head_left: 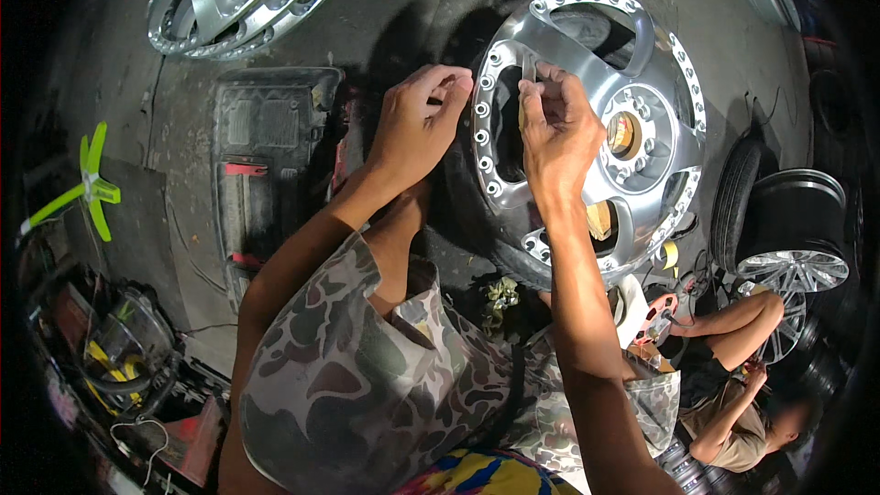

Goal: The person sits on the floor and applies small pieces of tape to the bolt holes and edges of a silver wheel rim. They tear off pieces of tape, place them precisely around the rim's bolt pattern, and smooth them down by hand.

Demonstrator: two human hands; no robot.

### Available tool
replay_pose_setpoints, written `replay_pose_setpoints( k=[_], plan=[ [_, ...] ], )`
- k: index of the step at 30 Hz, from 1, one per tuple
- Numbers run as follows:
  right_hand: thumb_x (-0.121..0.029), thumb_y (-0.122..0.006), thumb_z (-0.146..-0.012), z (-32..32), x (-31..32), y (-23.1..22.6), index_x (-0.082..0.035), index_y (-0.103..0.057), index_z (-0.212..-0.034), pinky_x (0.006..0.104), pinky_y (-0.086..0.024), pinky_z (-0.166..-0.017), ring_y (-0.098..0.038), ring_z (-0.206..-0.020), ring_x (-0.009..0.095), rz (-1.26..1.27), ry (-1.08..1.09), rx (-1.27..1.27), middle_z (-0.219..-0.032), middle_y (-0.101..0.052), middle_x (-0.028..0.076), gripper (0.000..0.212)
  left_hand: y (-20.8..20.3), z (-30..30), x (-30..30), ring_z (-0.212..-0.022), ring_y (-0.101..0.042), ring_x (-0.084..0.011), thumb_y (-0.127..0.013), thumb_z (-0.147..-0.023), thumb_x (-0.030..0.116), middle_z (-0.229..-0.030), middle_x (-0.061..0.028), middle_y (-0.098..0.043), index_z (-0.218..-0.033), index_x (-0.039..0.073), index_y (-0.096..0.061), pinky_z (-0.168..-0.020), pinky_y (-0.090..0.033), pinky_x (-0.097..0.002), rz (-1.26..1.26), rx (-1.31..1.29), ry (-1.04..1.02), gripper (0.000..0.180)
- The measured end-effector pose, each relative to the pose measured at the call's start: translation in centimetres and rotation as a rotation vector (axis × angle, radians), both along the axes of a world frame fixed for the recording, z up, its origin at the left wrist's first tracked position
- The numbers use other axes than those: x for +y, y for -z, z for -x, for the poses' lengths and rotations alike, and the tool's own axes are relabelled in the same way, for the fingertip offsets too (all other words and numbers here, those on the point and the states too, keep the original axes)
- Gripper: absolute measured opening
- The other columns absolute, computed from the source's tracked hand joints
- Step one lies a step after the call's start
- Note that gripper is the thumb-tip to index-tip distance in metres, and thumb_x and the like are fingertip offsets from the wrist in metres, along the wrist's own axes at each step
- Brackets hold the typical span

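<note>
A silver alloy wheel face (587,60) with a ring of bolts round its edge lies in front of me, on top of a dark tire (472,197). My left hand (417,128) is closed in a pinch just outside the left edge of its bolted rim; anything between those fingertips is hidden. Over the wheel's left window opening, my right hand (561,128) is closed too, thumb against bent fingers. A small pale edge shows by the right fingertips, but whether it is held or part of the wheel I cannot tell.
More silver wheel faces (220,0) lie at the far left. A dark plastic case (261,147) with red latches sits left of my arm. A green three-bladed piece (90,185) is further left. Wheels (793,266) and a seated person (738,412) are at the right.
</note>
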State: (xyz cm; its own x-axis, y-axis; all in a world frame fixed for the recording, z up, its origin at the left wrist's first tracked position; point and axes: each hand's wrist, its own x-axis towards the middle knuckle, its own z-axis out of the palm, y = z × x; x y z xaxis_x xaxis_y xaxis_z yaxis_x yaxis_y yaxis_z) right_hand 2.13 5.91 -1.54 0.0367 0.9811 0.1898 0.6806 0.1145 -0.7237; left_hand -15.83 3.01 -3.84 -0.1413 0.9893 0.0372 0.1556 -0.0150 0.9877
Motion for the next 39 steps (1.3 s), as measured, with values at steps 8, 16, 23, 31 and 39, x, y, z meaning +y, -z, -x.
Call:
replay_pose_setpoints(
  k=[8,16,23,31,39],
  plan=[
    [-0.001,-0.075,-0.094,0.8,0.4,-0.3,-0.001,-0.073,-0.121,0.0401,-0.06,-0.076,-0.079,-0.082,0.029,0.019,0.004,0.034,-0.092,-0.078,0.018,0.027,-1.2,-0.9,0.4,-0.066,-0.064,-0.0184,-0.068,-0.105,0.018,-0.133,-0.0233,-0.073,-0.11,-0.002,-0.071,-0.066,-0.054,-0.0329,-0.089,-0.055,0.226,0.021],
    [0.0,-0.075,-0.093,0.8,0.7,0.2,-0.001,-0.073,-0.122,0.0394,-0.061,-0.073,-0.079,-0.082,0.028,-0.025,-0.027,0.01,-0.095,-0.078,0.018,0.029,-0.5,-1.1,0.6,-0.068,-0.063,-0.0197,-0.067,-0.105,0.018,-0.14,-0.0263,-0.069,-0.106,-0.003,-0.069,-0.069,-0.053,-0.0341,-0.089,-0.087,0.284,0.021],
    [-0.003,-0.075,-0.093,1.2,1.1,0.6,-0.001,-0.075,-0.122,0.0385,-0.061,-0.071,-0.078,-0.08,0.027,0.006,-0.037,0.067,-0.095,-0.078,0.018,0.029,-0.1,-1.1,0.7,-0.07,-0.065,-0.021,-0.066,-0.106,0.018,-0.142,-0.0269,-0.068,-0.105,-0.004,-0.067,-0.071,-0.054,-0.0348,-0.085,-0.08,0.283,0.022],
    [-0.003,-0.075,-0.093,1.1,1.0,0.9,-0.001,-0.075,-0.123,0.0386,-0.061,-0.072,-0.077,-0.08,0.027,-0.008,-0.022,0.071,-0.094,-0.078,0.017,0.03,-0.3,-1.1,0.8,-0.072,-0.066,-0.0207,-0.067,-0.106,0.019,-0.143,-0.0267,-0.067,-0.104,-0.004,-0.067,-0.07,-0.054,-0.0342,-0.087,-0.086,0.286,0.023],
    [-0.003,-0.076,-0.092,1.2,1.1,0.8,-0.001,-0.075,-0.123,0.0394,-0.06,-0.073,-0.077,-0.081,0.027,-0.021,-0.051,0.032,-0.095,-0.078,0.016,0.032,-0.4,-1.0,1.0,-0.073,-0.065,-0.021,-0.066,-0.106,0.02,-0.142,-0.027,-0.067,-0.099,-0.005,-0.065,-0.069,-0.053,-0.0346,-0.089,-0.039,0.299,0.025]
  ],
)
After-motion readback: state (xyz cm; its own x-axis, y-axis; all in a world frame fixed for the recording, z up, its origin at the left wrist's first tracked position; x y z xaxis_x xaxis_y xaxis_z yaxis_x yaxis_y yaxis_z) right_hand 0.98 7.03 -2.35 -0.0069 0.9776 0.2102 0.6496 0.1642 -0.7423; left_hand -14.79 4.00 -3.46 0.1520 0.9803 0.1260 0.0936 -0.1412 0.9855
